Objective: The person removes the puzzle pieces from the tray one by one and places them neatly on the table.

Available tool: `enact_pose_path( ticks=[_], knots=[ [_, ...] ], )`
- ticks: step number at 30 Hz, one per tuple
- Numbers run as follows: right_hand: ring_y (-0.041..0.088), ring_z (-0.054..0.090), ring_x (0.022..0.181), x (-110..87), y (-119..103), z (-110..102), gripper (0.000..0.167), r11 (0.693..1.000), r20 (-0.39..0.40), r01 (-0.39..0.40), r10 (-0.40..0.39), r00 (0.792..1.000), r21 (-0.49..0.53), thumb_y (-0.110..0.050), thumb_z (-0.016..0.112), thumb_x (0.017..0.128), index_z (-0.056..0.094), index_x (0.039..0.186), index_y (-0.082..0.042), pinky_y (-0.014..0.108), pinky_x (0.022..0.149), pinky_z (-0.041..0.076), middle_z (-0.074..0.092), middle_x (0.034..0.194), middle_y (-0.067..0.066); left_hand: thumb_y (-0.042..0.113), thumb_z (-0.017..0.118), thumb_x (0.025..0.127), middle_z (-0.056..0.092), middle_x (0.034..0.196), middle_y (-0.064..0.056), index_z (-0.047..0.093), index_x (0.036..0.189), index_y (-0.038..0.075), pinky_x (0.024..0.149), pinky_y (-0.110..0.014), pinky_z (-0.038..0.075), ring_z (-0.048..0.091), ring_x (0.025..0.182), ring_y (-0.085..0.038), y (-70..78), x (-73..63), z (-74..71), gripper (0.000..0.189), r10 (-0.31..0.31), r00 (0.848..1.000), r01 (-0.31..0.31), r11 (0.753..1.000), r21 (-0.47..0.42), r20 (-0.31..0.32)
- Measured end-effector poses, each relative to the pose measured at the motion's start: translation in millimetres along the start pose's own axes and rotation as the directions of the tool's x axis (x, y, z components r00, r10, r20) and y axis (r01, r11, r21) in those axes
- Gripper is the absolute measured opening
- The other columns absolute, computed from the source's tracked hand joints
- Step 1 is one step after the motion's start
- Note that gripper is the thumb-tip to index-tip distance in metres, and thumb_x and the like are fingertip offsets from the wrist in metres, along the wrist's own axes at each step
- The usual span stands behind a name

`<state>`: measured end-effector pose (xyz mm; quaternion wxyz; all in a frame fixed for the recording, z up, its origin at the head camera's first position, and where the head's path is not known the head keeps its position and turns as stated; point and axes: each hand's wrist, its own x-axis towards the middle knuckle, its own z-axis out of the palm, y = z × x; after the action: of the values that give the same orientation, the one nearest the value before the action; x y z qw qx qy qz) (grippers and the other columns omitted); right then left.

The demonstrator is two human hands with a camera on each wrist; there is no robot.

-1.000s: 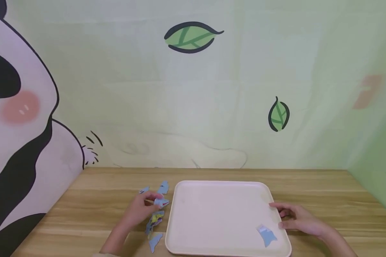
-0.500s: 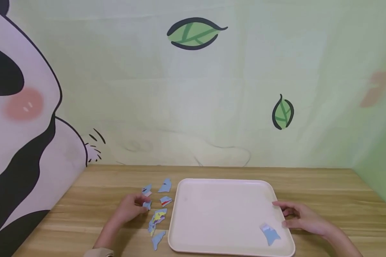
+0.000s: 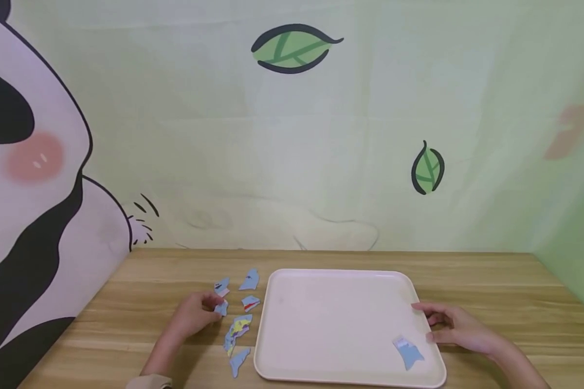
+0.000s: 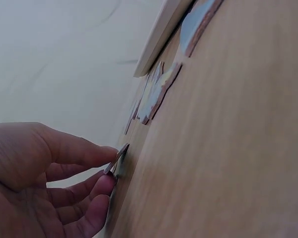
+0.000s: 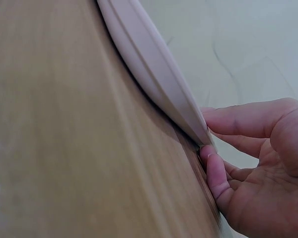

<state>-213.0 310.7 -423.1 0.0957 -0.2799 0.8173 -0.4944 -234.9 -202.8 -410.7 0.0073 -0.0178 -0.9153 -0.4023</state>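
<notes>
My left hand (image 3: 194,313) pinches a small light blue puzzle piece (image 3: 221,308) between thumb and fingertips, left of the tray. The left wrist view shows this thin piece (image 4: 116,158) tilted on edge, close over the wooden table. Just behind it lies another blue puzzle piece (image 3: 221,287). At the tray's right side my right hand (image 3: 455,327) holds the rim of the white tray (image 3: 340,324), thumb and fingers at its edge; the right wrist view shows the fingertips at the tray's corner (image 5: 188,119). One blue puzzle piece (image 3: 409,354) lies inside the tray, near its right front.
Between my left hand and the tray, more pieces lie on the table (image 3: 491,281): a blue one (image 3: 250,280), one with a red stripe (image 3: 250,303), a yellow and blue cluster (image 3: 238,332) and a pointed blue one (image 3: 240,362). A printed wall (image 3: 321,162) stands behind.
My left hand has let go of the red-striped piece, moved left and taken hold of the light blue piece. The right hand stays at the tray's rim.
</notes>
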Motion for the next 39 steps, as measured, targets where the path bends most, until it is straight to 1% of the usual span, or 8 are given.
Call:
enact_pose_path(
  ticks=[9, 13, 17, 19, 22, 26, 33, 39],
  knots=[
    [0.005, 0.051, 0.086, -2.0, 0.1, 0.5, 0.047, 1.0, -0.005, -0.001, 0.001, 1.0, 0.008, -0.001, 0.062, 0.082, 0.046, 0.125, 0.007, 0.018, 0.07, 0.044, 0.054, 0.099, 0.007, 0.001, 0.071, 0.068, 0.064, 0.09, -0.007, 0.064, 0.097, -0.002, 0.079, -0.041, 0.047, 0.058, 0.085, -0.022, 4.6, -0.5, -2.7, 0.03, 0.027, 1.0, -0.026, 0.998, 0.057, -0.005],
    [0.005, 0.051, 0.086, -2.9, -0.7, 0.7, 0.048, 1.0, -0.005, -0.017, 0.017, 1.0, 0.009, -0.002, 0.062, 0.082, 0.045, 0.125, 0.009, 0.019, 0.07, 0.045, 0.054, 0.099, 0.01, 0.003, 0.071, 0.07, 0.063, 0.092, -0.008, 0.064, 0.098, 0.0, 0.074, -0.037, 0.049, 0.059, 0.085, -0.022, 17.5, -3.5, -0.5, 0.03, 0.012, 1.0, -0.012, 1.0, 0.01, 0.0],
    [0.004, 0.052, 0.086, -3.1, -0.3, 0.5, 0.049, 1.0, -0.005, -0.023, 0.023, 1.0, 0.0, -0.003, 0.062, 0.082, 0.044, 0.125, 0.011, 0.019, 0.07, 0.046, 0.055, 0.099, 0.01, 0.004, 0.07, 0.072, 0.063, 0.093, -0.011, 0.063, 0.098, -0.001, 0.067, -0.03, 0.05, 0.059, 0.081, -0.02, 42.9, -7.3, 9.0, 0.027, 0.077, 0.996, -0.074, 0.994, -0.085, 0.032],
    [0.004, 0.052, 0.086, -3.1, 0.1, 0.2, 0.049, 1.0, -0.009, -0.029, 0.029, 1.0, -0.004, -0.003, 0.063, 0.082, 0.043, 0.125, 0.012, 0.019, 0.07, 0.045, 0.055, 0.099, 0.009, 0.004, 0.069, 0.074, 0.062, 0.094, -0.012, 0.062, 0.099, -0.001, 0.065, -0.029, 0.05, 0.058, 0.079, -0.019, 58.6, -7.9, 19.1, 0.027, 0.147, 0.987, -0.139, 0.983, -0.122, 0.063],
    [0.004, 0.052, 0.086, -3.3, 1.0, -0.3, 0.05, 1.0, -0.011, -0.024, 0.024, 1.0, -0.009, -0.004, 0.063, 0.082, 0.043, 0.125, 0.013, 0.018, 0.07, 0.045, 0.054, 0.099, 0.009, 0.003, 0.069, 0.075, 0.061, 0.094, -0.013, 0.062, 0.101, -0.001, 0.066, -0.026, 0.05, 0.057, 0.078, -0.017, 83.0, -7.8, 41.5, 0.027, 0.249, 0.96, -0.226, 0.959, -0.171, 0.126],
    [0.004, 0.052, 0.085, -4.2, 2.0, 0.8, 0.049, 1.0, -0.013, 0.004, -0.004, 1.0, -0.015, -0.002, 0.063, 0.081, 0.043, 0.124, 0.013, 0.018, 0.071, 0.044, 0.055, 0.1, 0.007, 0.003, 0.069, 0.074, 0.061, 0.092, -0.011, 0.063, 0.1, 0.001, 0.063, -0.022, 0.047, 0.056, 0.075, -0.014, 114.7, -11.8, 79.3, 0.026, 0.33, 0.92, -0.285, 0.933, -0.218, 0.211],
    [0.003, 0.051, 0.086, -2.5, 0.8, 3.0, 0.049, 0.999, -0.013, 0.014, -0.014, 1.0, -0.033, -0.003, 0.063, 0.081, 0.044, 0.123, 0.013, 0.018, 0.071, 0.044, 0.055, 0.1, 0.006, 0.006, 0.073, 0.072, 0.062, 0.088, -0.003, 0.064, 0.097, 0.007, 0.061, -0.019, 0.046, 0.055, 0.068, -0.005, 159.7, -23.4, 132.8, 0.026, 0.336, 0.89, -0.274, 0.935, -0.227, 0.31],
    [0.004, 0.052, 0.085, -1.8, -2.2, 2.2, 0.05, 0.999, -0.006, -0.009, 0.009, 1.0, -0.04, -0.005, 0.063, 0.081, 0.043, 0.122, 0.015, 0.018, 0.071, 0.045, 0.055, 0.099, 0.009, 0.009, 0.075, 0.07, 0.059, 0.081, 0.005, 0.065, 0.095, 0.01, 0.061, -0.016, 0.044, 0.053, 0.064, -0.001, 180.2, -25.4, 171.6, 0.027, 0.35, 0.866, -0.287, 0.933, -0.218, 0.357]
  ],
)
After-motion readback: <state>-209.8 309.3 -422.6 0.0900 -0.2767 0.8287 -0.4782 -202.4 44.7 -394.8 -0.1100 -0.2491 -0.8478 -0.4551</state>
